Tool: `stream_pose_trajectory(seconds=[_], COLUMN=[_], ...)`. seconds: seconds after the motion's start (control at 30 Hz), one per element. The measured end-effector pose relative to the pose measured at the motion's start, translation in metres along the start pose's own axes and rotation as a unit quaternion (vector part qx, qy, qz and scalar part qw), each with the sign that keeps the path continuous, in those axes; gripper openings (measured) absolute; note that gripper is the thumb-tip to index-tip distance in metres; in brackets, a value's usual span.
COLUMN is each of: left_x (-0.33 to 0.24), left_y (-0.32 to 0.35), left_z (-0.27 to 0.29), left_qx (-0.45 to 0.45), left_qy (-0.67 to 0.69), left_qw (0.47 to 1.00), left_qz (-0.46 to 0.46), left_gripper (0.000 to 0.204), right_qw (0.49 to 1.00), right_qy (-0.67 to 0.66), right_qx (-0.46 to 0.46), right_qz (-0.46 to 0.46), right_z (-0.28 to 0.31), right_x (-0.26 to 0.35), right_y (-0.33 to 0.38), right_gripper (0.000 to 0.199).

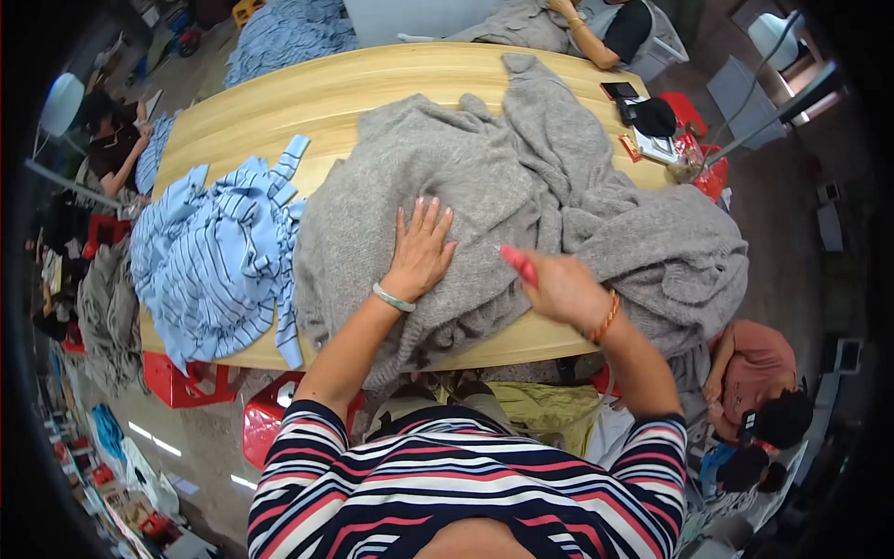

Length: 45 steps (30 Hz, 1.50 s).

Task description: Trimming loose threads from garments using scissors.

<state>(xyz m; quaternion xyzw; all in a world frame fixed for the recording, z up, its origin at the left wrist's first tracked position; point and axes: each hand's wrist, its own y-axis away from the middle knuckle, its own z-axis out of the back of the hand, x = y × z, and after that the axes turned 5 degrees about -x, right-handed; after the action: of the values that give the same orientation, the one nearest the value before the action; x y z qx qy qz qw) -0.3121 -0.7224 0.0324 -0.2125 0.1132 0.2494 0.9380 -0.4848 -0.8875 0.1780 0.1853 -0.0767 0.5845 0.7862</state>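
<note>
A heap of grey knitted garments (438,158) spreads over the middle and right of the wooden table (298,112). On it my left hand (419,253) lies flat, fingers spread, pressing the knit. To its right, my right hand (568,293) is closed round a small tool with a pink-red handle (519,265), held at the grey cloth. The tool's working end is too small to make out, and the hand is slightly blurred. Left of the grey heap lies a pile of light blue garments with dark stripes (214,252).
A black cap (655,117), a dark flat device (618,90) and a red plastic bag (712,172) lie at the table's back right. Red stools (189,380) stand below the front edge. Other people sit at the far edge, the left and the right (754,368).
</note>
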Motion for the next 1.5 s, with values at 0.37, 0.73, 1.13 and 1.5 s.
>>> stream_pose_trajectory(seconds=[0.37,0.73,1.13,1.5], left_x=[0.005,-0.010,-0.051,0.030], left_y=[-0.006,0.010,0.133,0.250], left_z=[0.006,0.017,0.084,0.052], left_qx=[0.018,0.033,-0.127,-0.195], left_qy=[0.034,0.021,0.125,0.653], left_qw=[0.999,0.999,0.977,0.388], left_qz=[-0.002,0.032,0.116,0.621], left_gripper=[0.053,0.052,0.056,0.027], right_qw=[0.995,0.994,0.995,0.942], right_qy=[-0.013,-0.017,-0.029,-0.184], right_qx=[0.095,0.070,0.054,0.066], right_qz=[-0.016,0.087,0.075,0.274], right_z=[0.025,0.035,0.029,-0.057], right_x=[0.028,-0.023,-0.025,0.119], right_y=[-0.011,-0.070,-0.017,0.003], right_gripper=[0.034,0.035,0.030,0.032])
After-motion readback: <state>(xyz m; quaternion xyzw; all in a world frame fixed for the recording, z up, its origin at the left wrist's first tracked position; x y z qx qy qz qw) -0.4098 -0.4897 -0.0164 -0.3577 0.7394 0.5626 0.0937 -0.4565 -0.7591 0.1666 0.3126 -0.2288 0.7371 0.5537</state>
